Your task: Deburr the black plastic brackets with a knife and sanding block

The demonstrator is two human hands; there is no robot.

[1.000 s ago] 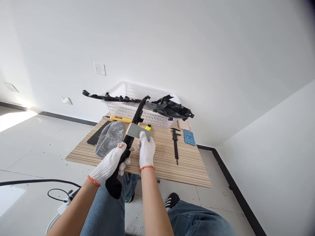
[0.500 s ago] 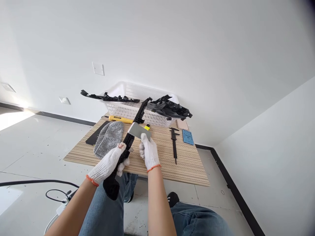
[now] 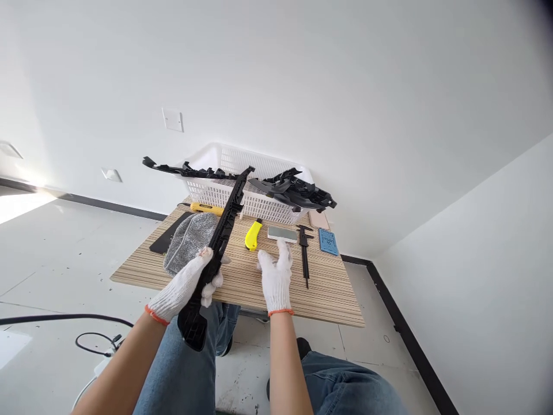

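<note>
My left hand (image 3: 188, 285), in a white knit glove, is closed around a long black plastic trim piece (image 3: 226, 227). The piece slants from above my leg up toward the basket. My right hand (image 3: 276, 279), gloved the same way, is over the table with thumb and fingers apart, holding nothing. Just beyond its fingertips lies a grey-and-white whetstone-like block (image 3: 282, 234) flat on the wood. A yellow utility knife (image 3: 253, 235) rests between the trim piece and the block. To the right of the block is a black caliper (image 3: 305, 253).
A white plastic basket (image 3: 270, 210) stands at the table's back, with more black trim pieces (image 3: 298, 191) sticking over its rim. A grey cloth (image 3: 190, 245), a dark flat item (image 3: 166, 239) and a yellow-handled tool (image 3: 207, 208) lie left. A blue card (image 3: 329, 241) lies right on the wooden table (image 3: 276, 302).
My right hand has moved off the trim piece to the right and let go of the block, which now lies on the table. The utility knife shows fully. My left hand keeps its grip.
</note>
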